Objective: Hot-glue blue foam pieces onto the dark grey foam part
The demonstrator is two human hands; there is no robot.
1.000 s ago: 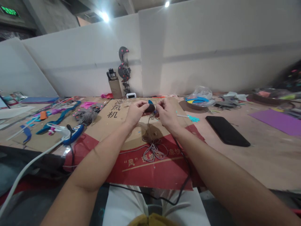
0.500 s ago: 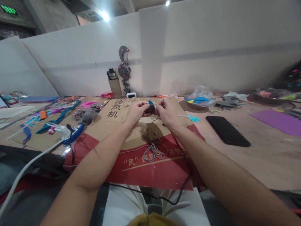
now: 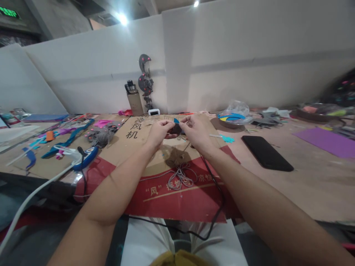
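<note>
My left hand (image 3: 160,133) is closed on a small dark piece (image 3: 174,129), its thumb and fingers pinching the left side. A blue pointed bit (image 3: 176,120) sticks up at the top of that piece; whether the two are joined I cannot tell. At the piece's right edge, the thumb and fingers of my right hand (image 3: 195,129) are pressed together, and what is between them is hidden. Below both hands, a looped bundle of grey cord (image 3: 181,179) lies on a flattened cardboard sheet (image 3: 166,210) with red and brown printing.
A black phone (image 3: 266,153) and a purple sheet (image 3: 324,142) lie to the right. Behind stand a bottle (image 3: 135,103) and a hanging grey ornament (image 3: 145,83). On the left are a blue-and-white power strip (image 3: 87,158), grey yarn (image 3: 102,137) and coloured scraps. A plastic-wrapped dish (image 3: 234,117) sits back right.
My right fingers have come in closer against the dark piece, covering more of its right side. My left hand keeps its hold, and the view has shifted slightly.
</note>
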